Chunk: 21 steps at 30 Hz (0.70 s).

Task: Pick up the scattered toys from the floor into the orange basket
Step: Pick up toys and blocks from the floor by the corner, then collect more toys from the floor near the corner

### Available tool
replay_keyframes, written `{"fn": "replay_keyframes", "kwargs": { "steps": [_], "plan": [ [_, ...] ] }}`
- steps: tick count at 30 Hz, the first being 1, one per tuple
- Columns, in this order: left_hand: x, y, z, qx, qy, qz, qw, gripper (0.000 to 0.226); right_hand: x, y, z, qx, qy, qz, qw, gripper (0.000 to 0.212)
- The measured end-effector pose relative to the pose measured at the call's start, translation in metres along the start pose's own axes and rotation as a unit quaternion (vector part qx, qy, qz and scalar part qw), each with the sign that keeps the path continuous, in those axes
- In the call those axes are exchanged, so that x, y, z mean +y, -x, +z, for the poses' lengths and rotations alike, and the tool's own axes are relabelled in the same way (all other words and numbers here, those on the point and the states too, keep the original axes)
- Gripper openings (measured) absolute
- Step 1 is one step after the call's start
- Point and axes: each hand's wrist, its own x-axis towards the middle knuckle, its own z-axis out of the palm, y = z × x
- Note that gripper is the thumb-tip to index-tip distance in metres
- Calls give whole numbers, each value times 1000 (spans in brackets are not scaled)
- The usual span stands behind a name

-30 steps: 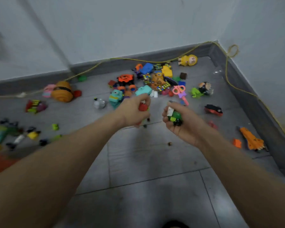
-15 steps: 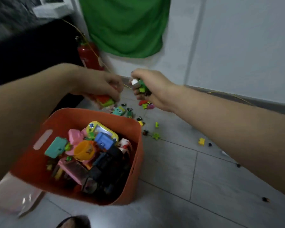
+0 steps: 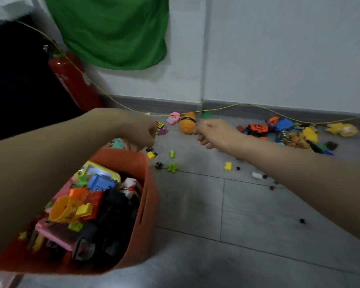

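Both hands have swung past the orange basket (image 3: pixel 148 196) since a moment ago. The left hand (image 3: pixel 141 132) and right hand (image 3: pixel 212 134) are curled; contents cannot be told. Many toys (image 3: pixel 258 129) remain on the floor (image 3: pixel 195 204).

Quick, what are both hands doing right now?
Left hand: fingers curled above the orange basket; contents cannot be told.
Right hand: curled shut, nothing visible in it.

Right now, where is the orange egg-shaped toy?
The orange egg-shaped toy lies on the floor near the baseboard, under the yellow cord, between the pink toy car and the right hand.

White walls (image 3: pixel 279 48) meet a grey tiled floor (image 3: pixel 216 204); a green cloth (image 3: pixel 112 32) hangs above what looks like a red fire extinguisher (image 3: pixel 75 82).
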Motion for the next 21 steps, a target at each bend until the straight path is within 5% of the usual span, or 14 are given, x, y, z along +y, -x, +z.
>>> {"fn": "replay_keyframes", "kwargs": {
  "steps": [6, 10, 16, 21],
  "plan": [
    [163, -52, 37, 116, 5, 189, 975, 16, 132, 71, -102, 104, 195, 107, 969, 28],
    [280, -92, 115, 8, 2, 258, 966, 55, 254, 151, -147, 217, 218, 228, 924, 53],
    [375, -119, 200, -71, -76, 236, 966, 92, 359, 261, -180, 292, 296, 381, 826, 79],
    [395, -132, 236, -58, -131, 194, 970, 112, 405, 294, -206, 265, 199, 446, 831, 79]
  ]
}}
